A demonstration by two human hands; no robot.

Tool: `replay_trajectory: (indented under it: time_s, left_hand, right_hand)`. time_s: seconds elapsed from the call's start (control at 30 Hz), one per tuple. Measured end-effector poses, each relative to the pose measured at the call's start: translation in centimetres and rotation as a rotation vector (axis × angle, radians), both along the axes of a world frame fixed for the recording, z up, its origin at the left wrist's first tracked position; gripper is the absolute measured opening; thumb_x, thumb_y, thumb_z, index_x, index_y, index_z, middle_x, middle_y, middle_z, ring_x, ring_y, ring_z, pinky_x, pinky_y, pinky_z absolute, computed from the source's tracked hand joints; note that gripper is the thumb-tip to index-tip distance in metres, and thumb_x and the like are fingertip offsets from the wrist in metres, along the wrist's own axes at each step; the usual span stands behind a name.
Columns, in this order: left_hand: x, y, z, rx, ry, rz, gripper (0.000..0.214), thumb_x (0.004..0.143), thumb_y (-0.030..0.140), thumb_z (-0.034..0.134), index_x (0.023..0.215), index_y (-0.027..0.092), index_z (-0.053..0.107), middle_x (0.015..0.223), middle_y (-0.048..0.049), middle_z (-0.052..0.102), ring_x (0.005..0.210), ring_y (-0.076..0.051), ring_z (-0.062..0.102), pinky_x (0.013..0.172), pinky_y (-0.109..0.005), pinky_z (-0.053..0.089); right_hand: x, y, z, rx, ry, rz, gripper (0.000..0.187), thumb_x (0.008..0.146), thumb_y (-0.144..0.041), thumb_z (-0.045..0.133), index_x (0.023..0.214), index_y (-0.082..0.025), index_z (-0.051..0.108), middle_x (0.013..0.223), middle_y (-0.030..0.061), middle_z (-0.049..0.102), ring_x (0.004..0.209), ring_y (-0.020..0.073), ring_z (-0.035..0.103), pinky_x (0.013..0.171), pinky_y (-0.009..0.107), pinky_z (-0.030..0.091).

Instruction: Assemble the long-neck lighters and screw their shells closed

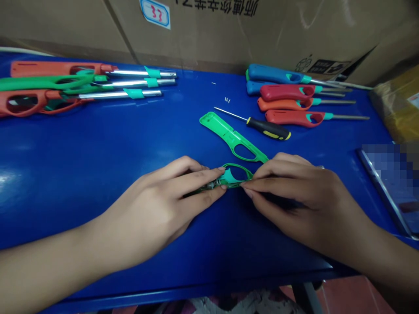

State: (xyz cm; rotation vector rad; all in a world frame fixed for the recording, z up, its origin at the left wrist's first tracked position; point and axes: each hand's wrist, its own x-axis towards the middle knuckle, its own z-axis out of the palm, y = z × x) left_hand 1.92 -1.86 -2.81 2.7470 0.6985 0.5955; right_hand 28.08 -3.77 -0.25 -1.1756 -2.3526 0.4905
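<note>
A green lighter half-shell [244,168] with a teal trigger and small metal parts inside lies low over the blue table, between my two hands. My left hand [163,196] covers its left part, thumb and fingers closed about it. At its right end, my right hand [294,187] pinches with thumb and fingertips; part of the shell is hidden beneath the fingers. Just behind, the matching green half-shell [225,133] rests on the table, its right tip reaching my right hand. A screwdriver [266,127] with a black and yellow handle lies beyond it.
Several long lighters [81,80] lie at the back left, and more lighters [288,93] at the back right. Small springs [227,100] and a thin pin [213,83] sit near the screwdriver tip. Cardboard boxes [212,39] close off the back. A flat dark device [386,192] lies right.
</note>
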Motion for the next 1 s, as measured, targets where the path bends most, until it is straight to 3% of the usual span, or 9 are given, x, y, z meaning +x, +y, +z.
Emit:
replay_trajectory:
  time_s: [1.0]
  left_hand:
    - [0.25, 0.18, 0.23, 0.065, 0.027, -0.034, 0.031, 0.102, 0.014, 0.052, 0.127, 0.008, 0.069, 0.138, -0.0142, 0.066, 0.117, -0.029, 0.064, 0.094, -0.044, 0.064]
  right_hand:
    - [0.00, -0.19, 0.00, 0.136, -0.101, 0.010, 0.012, 0.094, -0.016, 0.067, 0.092, -0.020, 0.079, 0.088, 0.0038, 0.074, 0.078, 0.0175, 0.063, 0.069, 0.037, 0.041]
